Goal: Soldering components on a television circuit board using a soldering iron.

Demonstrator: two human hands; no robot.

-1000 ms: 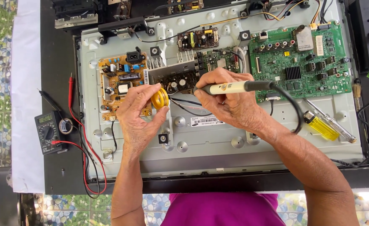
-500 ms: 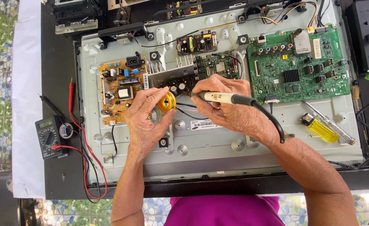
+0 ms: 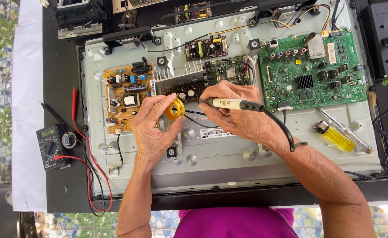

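Step in hand, by my read: soldering prep at the heat-sink board. Left hand (image 3: 152,128) curled shut, thumb + fingers pinching a small yellow solder spool (image 3: 175,109). Right hand (image 3: 240,112) closed in a pen grip on the soldering iron (image 3: 234,104), tip aimed left, close to the spool; contact can't be confirmed.

All locations ref. the spool:
- Heat-sink board (image 3: 183,86): just above.
- Tan power board (image 3: 125,97): left.
- Green main board (image 3: 310,70): well right.
- Yellow-handled screwdriver (image 3: 341,136): far right, lower, lying on the TV back panel (image 3: 229,163).
- Multimeter (image 3: 50,146): far left, lower, off the panel.

Next move likely needs a steady tip on the joint, with solder fed in from the left.

Count: 2 hands, 1 iron, 1 spool, 1 screwdriver, 1 multimeter w/ 2 probes (red, black), at least 5 circuit boards on the panel.
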